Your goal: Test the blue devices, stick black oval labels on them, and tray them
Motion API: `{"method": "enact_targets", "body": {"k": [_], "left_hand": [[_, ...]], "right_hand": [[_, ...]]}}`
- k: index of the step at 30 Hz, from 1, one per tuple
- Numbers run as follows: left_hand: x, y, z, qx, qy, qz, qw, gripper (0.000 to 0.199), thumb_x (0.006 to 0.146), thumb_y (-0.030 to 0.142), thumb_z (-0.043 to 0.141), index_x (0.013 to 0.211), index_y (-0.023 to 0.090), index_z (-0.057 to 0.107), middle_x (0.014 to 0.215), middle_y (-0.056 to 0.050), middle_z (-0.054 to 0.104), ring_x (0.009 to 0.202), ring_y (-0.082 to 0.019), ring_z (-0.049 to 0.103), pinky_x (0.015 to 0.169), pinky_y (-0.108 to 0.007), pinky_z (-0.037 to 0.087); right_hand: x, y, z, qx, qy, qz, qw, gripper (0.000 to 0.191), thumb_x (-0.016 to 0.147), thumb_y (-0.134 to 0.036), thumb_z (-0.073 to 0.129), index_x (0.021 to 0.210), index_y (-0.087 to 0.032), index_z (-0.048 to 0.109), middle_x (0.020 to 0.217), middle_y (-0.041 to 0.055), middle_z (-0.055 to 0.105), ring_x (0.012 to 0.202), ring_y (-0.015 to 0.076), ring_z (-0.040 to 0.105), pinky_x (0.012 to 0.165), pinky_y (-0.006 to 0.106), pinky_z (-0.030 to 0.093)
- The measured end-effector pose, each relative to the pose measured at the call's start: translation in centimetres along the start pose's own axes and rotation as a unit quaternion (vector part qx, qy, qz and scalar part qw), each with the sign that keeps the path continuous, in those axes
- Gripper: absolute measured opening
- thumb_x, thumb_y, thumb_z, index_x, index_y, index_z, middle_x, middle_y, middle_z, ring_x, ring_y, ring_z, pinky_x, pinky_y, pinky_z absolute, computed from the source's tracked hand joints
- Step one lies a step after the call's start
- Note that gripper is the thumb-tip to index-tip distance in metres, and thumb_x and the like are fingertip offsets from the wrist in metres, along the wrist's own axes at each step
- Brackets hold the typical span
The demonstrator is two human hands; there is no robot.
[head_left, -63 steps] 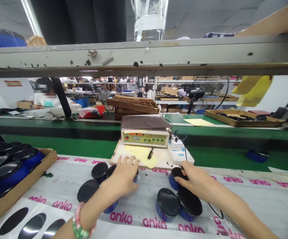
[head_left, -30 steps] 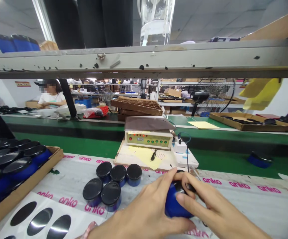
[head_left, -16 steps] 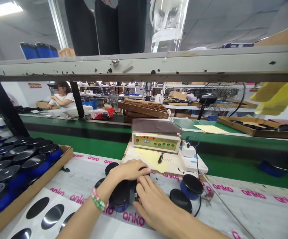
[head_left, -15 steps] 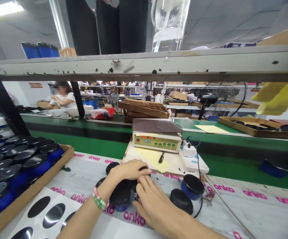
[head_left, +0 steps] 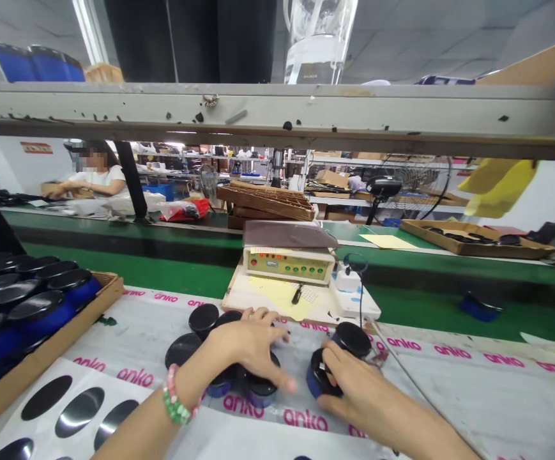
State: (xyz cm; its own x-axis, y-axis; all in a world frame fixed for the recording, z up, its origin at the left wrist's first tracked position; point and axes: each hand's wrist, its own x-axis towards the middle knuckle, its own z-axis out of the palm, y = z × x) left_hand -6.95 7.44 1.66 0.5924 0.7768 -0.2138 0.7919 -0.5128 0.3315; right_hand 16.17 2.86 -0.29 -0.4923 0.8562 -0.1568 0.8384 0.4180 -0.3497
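My left hand (head_left: 253, 345) has its fingers spread over a cluster of round black-topped blue parts, with nothing held in it. Under and left of it are a black disc-shaped part (head_left: 204, 318) and a larger one (head_left: 181, 350). A blue part with a black top (head_left: 260, 385) sits below my left palm. To the right, my right hand (head_left: 349, 377) is wrapped round the side of another black-topped blue part (head_left: 319, 374). Just behind that stands one more black-topped part (head_left: 352, 338), close to my right fingers.
A cardboard tray (head_left: 109, 291) of blue parts stands left, beside a sheet with black ovals (head_left: 80, 412). A control box (head_left: 289, 265) and power strip (head_left: 356, 300) are ahead, under a metal shelf (head_left: 258, 105). A cable (head_left: 414, 383) crosses the right side. A person (head_left: 96, 174) sits far left.
My hands have moved apart. The left has spread its fingers; the right has shifted right onto a black-topped part that is now turned differently. The view has moved slightly.
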Motion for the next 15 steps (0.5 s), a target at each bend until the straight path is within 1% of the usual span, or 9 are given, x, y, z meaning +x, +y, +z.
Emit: {"method": "enact_targets", "body": {"k": [1,3,5,8,10,12,13,14,15], "left_hand": [[-0.2,0.5,0.0,0.007,-0.013,0.003,1.0,0.06,0.059,0.061,0.071,0.104,0.023,0.064,0.139,-0.012,0.043,0.131,-0.039,0.031,0.104,-0.057,0.025],[-0.5,1.1,0.1,0.021,-0.03,0.004,0.999,0.046,0.054,0.053,0.075,0.086,0.021,0.066,0.14,-0.012,0.043,0.132,-0.039,0.03,0.105,-0.056,0.024],[-0.6,1.2,0.1,0.029,-0.038,0.007,0.999,0.041,0.052,0.049,0.076,0.08,0.021,0.066,0.14,-0.011,0.043,0.133,-0.038,0.03,0.105,-0.053,0.026],[-0.6,1.0,0.2,0.038,-0.046,0.008,0.998,0.049,0.052,0.05,0.076,0.09,0.02,0.066,0.142,-0.014,0.04,0.135,-0.039,0.026,0.106,-0.054,0.025],[-0.5,1.0,0.5,0.044,-0.053,0.008,0.998,0.058,0.054,0.053,0.075,0.1,0.02,0.064,0.144,-0.015,0.038,0.137,-0.04,0.021,0.107,-0.056,0.021],[-0.3,1.2,0.7,0.05,-0.059,0.008,0.997,0.065,0.055,0.056,0.074,0.107,0.02,0.063,0.145,-0.016,0.037,0.138,-0.042,0.017,0.108,-0.059,0.017],[-0.3,1.5,0.7,0.052,-0.056,0.008,0.997,0.066,0.056,0.057,0.074,0.109,0.02,0.062,0.145,-0.017,0.037,0.138,-0.043,0.016,0.108,-0.06,0.017],[-0.4,1.9,0.6,0.055,-0.041,0.014,0.998,0.065,0.058,0.056,0.074,0.11,0.019,0.062,0.144,-0.017,0.038,0.138,-0.043,0.017,0.108,-0.061,0.016],[-0.7,2.5,0.4,0.06,-0.009,0.027,0.998,0.06,0.063,0.052,0.074,0.112,0.02,0.061,0.142,-0.016,0.041,0.138,-0.042,0.019,0.109,-0.062,0.017]], "right_hand": [[-0.2,0.2,-0.1,0.007,-0.002,-0.003,1.0,0.014,0.078,-0.019,0.053,0.091,-0.019,0.048,0.105,0.0065,0.054,0.093,0.0237,0.057,0.076,0.034,0.044],[-0.9,0.8,-0.4,0.011,-0.012,0.013,1.0,0.012,0.075,-0.018,0.053,0.084,-0.021,0.045,0.099,0.0039,0.054,0.086,0.0217,0.056,0.069,0.031,0.042],[-1.7,1.5,-0.9,0.019,-0.023,0.045,0.999,0.013,0.073,-0.019,0.053,0.081,-0.022,0.043,0.094,0.0024,0.054,0.08,0.0208,0.055,0.065,0.03,0.039],[-2.8,2.7,-1.1,0.037,-0.015,0.082,0.996,0.013,0.073,-0.019,0.051,0.082,-0.022,0.042,0.094,0.0024,0.053,0.082,0.0208,0.054,0.066,0.031,0.039],[-3.3,3.2,-0.9,0.046,-0.016,0.085,0.995,0.015,0.073,-0.018,0.051,0.086,-0.022,0.044,0.098,0.0029,0.051,0.085,0.0208,0.054,0.069,0.031,0.039],[-3.8,3.4,-0.7,0.049,-0.022,0.081,0.995,0.016,0.073,-0.017,0.051,0.087,-0.022,0.044,0.101,0.0028,0.049,0.084,0.0199,0.054,0.069,0.031,0.038],[-4.0,3.4,-0.7,0.052,-0.022,0.081,0.995,0.016,0.073,-0.017,0.051,0.086,-0.022,0.044,0.101,0.0026,0.049,0.083,0.0193,0.054,0.068,0.03,0.038],[-4.2,3.5,-0.9,0.058,-0.018,0.083,0.995,0.014,0.073,-0.017,0.051,0.085,-0.022,0.044,0.101,0.0022,0.049,0.082,0.0188,0.054,0.067,0.03,0.038],[-4.5,3.5,-1.1,0.068,-0.014,0.085,0.994,0.013,0.074,-0.018,0.051,0.084,-0.022,0.043,0.099,0.0016,0.049,0.082,0.0183,0.054,0.067,0.03,0.038]]}}
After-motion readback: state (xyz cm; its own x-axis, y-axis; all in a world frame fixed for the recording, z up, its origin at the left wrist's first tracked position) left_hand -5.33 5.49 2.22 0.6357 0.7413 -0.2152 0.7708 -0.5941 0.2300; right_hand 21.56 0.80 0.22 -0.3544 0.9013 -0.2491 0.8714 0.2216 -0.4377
